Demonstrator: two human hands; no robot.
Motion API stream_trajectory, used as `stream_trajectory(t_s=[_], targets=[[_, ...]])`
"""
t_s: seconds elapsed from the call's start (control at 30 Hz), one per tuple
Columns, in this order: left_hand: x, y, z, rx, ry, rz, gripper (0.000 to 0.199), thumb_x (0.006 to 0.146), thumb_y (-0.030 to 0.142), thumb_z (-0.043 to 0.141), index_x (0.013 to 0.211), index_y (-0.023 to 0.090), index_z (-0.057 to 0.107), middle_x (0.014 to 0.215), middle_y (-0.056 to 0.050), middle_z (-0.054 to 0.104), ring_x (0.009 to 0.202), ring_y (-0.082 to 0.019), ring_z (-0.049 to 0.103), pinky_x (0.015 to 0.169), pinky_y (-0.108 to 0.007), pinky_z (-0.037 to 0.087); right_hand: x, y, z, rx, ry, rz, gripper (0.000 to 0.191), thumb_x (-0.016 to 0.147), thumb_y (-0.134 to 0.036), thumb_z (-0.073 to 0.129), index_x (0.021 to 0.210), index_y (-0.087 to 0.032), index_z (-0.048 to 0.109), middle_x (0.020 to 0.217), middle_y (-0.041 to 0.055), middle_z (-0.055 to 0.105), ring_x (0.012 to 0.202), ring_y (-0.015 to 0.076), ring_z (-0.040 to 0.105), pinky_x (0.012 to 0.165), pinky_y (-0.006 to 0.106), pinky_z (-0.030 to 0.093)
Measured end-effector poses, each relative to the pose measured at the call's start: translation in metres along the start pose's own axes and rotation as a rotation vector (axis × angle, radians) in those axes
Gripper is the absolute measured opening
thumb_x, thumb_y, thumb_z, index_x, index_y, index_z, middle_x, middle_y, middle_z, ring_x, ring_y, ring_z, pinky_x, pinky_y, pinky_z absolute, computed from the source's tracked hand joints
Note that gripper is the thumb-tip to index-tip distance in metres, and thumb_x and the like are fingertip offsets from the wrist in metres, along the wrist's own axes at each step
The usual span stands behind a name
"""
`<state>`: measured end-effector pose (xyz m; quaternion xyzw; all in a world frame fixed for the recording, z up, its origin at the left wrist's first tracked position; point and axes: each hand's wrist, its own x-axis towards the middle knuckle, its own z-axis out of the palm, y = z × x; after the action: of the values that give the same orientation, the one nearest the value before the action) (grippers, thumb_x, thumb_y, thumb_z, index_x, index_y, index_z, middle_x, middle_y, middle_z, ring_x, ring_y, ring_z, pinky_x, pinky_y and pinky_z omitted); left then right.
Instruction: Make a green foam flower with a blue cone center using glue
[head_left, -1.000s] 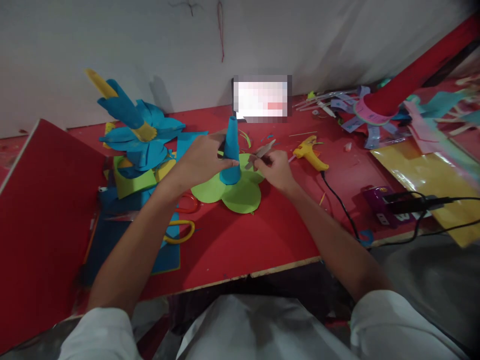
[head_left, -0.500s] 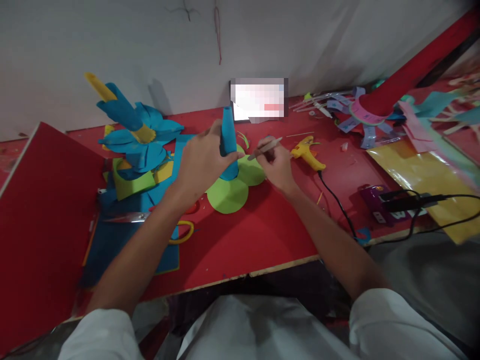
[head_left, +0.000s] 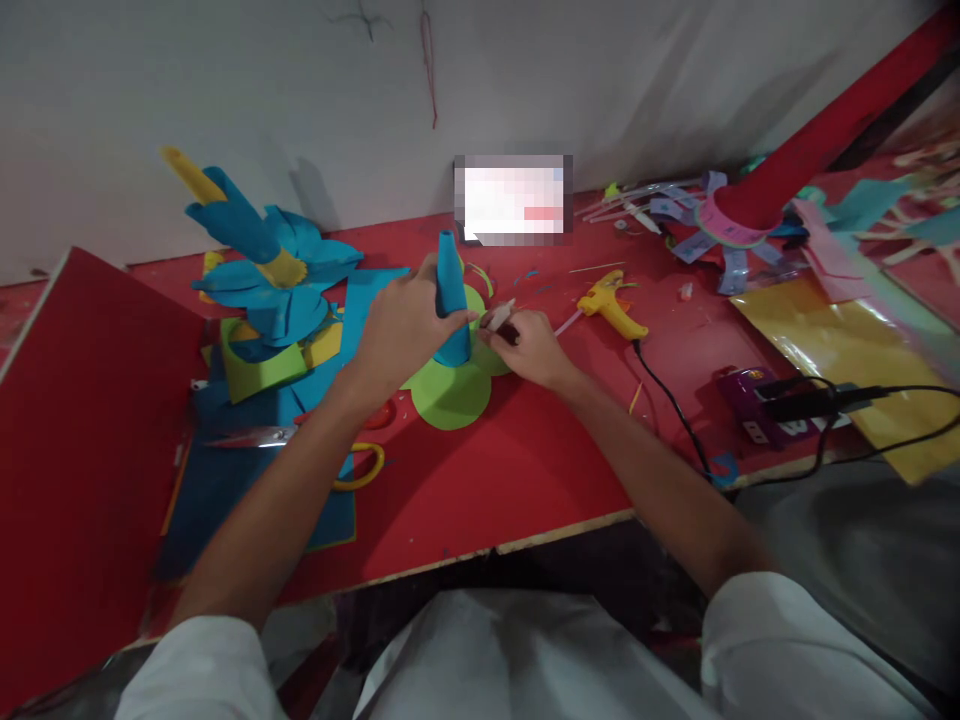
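My left hand grips a blue paper cone that stands upright, its narrow end up. Under the cone lies a light green paper flower shape with rounded petals, flat on the table. Just right of the cone, my right hand is closed around a slim, pale pen-like tool. Its exact kind is unclear, and its tip is near the cone and the green paper. My fingers cover part of the right petal.
Scissors lie left on blue sheets, below a blue paper flower. To the right are a yellow glue gun with a cord, a purple box and a yellow packet. A screen stands against the wall.
My right hand has moved left, closer to the cone, and the pen-like tool has turned in its fingers. My left hand still grips the cone, which sits slightly lower in view.
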<state>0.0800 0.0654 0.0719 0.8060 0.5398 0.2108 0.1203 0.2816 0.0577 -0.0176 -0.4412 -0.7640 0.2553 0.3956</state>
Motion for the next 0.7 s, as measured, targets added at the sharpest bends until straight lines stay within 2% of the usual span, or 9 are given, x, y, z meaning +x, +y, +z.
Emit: stream_trajectory(t_s=[0.2,0.37,0.53,0.63,0.7], targets=[[0.005,-0.003,-0.003,-0.063,-0.061,-0.013,0.038,0.084,0.047,0.075,0.109,0.021,0.064,0.094,-0.01,0.069,0.097,-0.032,0.068,0.079,-0.042,0.054,-0.002,-0.003,-0.001,0.001,-0.105,-0.05,0.026,0.096,-0.039,0.064,0.077,-0.02,0.065,0.086,0.0064,0.074,0.079,0.0198,0.065,0.076,0.033,0.047],[0.008,-0.012,-0.01,-0.293,-0.18,0.051,0.033,0.081,0.042,0.073,0.105,0.021,0.067,0.099,-0.006,0.073,0.097,-0.026,0.07,0.086,-0.04,0.058,-0.005,-0.007,-0.001,0.057,-0.08,-0.077,0.027,0.098,-0.039,0.061,0.079,-0.021,0.065,0.089,0.0055,0.075,0.077,0.0181,0.065,0.075,0.032,0.049],[0.009,-0.018,-0.013,-0.417,-0.229,0.048,0.032,0.079,0.042,0.073,0.101,0.02,0.07,0.104,-0.007,0.076,0.097,-0.024,0.071,0.089,-0.042,0.061,-0.005,-0.009,0.0,0.041,-0.192,-0.085,0.025,0.098,-0.037,0.063,0.077,-0.022,0.065,0.09,0.0052,0.075,0.084,0.0207,0.069,0.082,0.033,0.051],[0.01,-0.018,-0.013,-0.384,-0.233,0.04,0.027,0.079,0.041,0.074,0.095,0.02,0.071,0.101,-0.007,0.077,0.095,-0.024,0.072,0.089,-0.042,0.061,-0.005,-0.009,-0.002,0.062,-0.154,-0.087,0.025,0.098,-0.037,0.063,0.077,-0.022,0.066,0.09,0.0048,0.076,0.081,0.0197,0.069,0.08,0.033,0.051],[0.01,-0.016,-0.014,-0.349,-0.228,0.054,0.024,0.08,0.04,0.074,0.092,0.02,0.072,0.098,-0.007,0.077,0.094,-0.025,0.072,0.086,-0.041,0.061,-0.006,-0.009,-0.004,0.067,-0.057,-0.061,0.025,0.097,-0.039,0.063,0.08,-0.022,0.067,0.086,0.0044,0.075,0.074,0.0182,0.066,0.074,0.033,0.05]])
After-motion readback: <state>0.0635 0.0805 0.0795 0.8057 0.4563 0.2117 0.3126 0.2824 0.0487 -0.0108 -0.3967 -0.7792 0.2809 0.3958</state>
